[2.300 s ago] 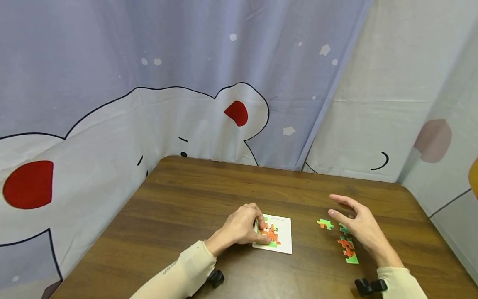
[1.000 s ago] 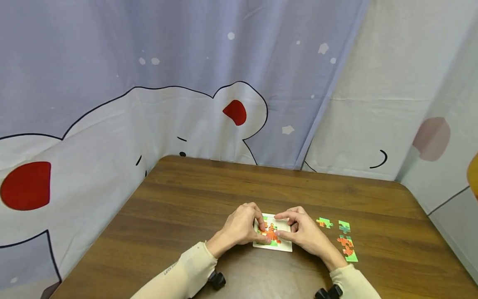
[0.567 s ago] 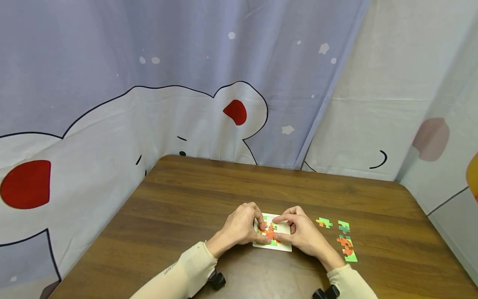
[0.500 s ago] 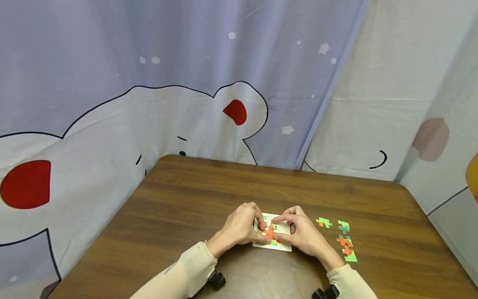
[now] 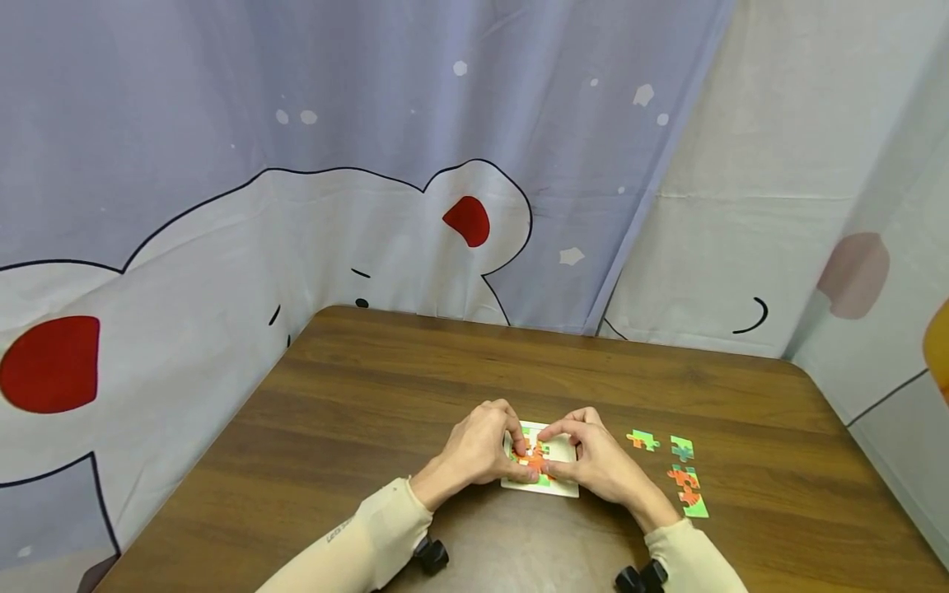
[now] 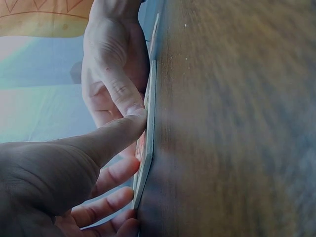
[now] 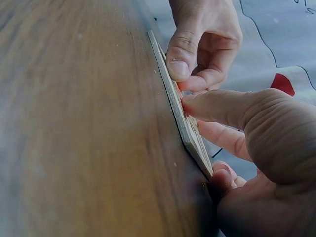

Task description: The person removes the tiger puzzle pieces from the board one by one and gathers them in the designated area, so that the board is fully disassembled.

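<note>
A small square puzzle board [image 5: 565, 487] with a white base lies flat on the table, its left part covered with joined orange and green puzzle pieces [image 5: 537, 461]. My left hand [image 5: 478, 445] grips the board from the left, with thumb and fingertips on the pieces near that side. From the right, my right hand [image 5: 602, 463] pinches an orange puzzle piece on the board between thumb and forefinger. In the right wrist view the thumb of the right hand [image 7: 276, 123] presses close to the board's edge [image 7: 177, 108]. The fingertips partly hide the pieces.
To the right of the board lie several loose puzzle pieces: an orange and green one [image 5: 643, 441], a green and teal one [image 5: 682, 447], and an orange and green group [image 5: 689, 490]. A printed curtain [image 5: 385, 239] hangs behind the brown wooden table [image 5: 385, 371].
My right hand has come left from above the loose pieces to the board, then shifted slightly further left with the orange piece. The left hand has stayed in place.
</note>
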`<state>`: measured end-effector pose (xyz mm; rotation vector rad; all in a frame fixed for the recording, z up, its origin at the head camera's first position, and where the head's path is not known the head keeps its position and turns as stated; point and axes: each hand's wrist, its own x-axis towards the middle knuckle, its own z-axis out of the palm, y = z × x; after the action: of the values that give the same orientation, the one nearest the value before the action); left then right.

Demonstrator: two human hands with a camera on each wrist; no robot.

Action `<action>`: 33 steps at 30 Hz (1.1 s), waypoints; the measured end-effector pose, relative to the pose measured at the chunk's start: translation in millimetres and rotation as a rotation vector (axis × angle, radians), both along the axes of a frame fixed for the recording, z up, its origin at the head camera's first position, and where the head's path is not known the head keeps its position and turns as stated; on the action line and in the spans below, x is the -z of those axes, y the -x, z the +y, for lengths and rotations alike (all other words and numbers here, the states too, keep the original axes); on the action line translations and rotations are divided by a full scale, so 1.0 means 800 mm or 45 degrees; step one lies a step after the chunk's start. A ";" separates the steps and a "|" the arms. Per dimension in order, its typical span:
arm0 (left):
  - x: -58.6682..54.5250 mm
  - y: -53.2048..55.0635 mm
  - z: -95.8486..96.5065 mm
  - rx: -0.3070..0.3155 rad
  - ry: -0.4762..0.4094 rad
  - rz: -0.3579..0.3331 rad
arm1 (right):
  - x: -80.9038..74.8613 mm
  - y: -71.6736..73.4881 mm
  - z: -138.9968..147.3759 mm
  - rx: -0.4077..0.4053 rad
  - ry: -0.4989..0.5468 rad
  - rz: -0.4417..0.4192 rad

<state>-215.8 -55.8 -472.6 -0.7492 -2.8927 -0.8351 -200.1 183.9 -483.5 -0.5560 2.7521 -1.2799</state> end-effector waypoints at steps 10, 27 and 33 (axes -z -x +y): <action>-0.002 -0.002 0.000 -0.016 -0.020 -0.028 | 0.003 0.003 0.009 -0.091 0.095 0.000; -0.001 -0.002 -0.001 -0.004 -0.021 -0.016 | 0.006 0.006 0.008 -0.055 0.045 0.024; -0.001 0.000 0.000 -0.013 -0.005 -0.021 | 0.007 0.006 0.006 0.010 -0.005 0.075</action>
<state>-215.5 -55.8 -471.9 -0.7302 -2.9062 -0.8497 -205.3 188.5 -489.0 -0.5926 2.8059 -1.2803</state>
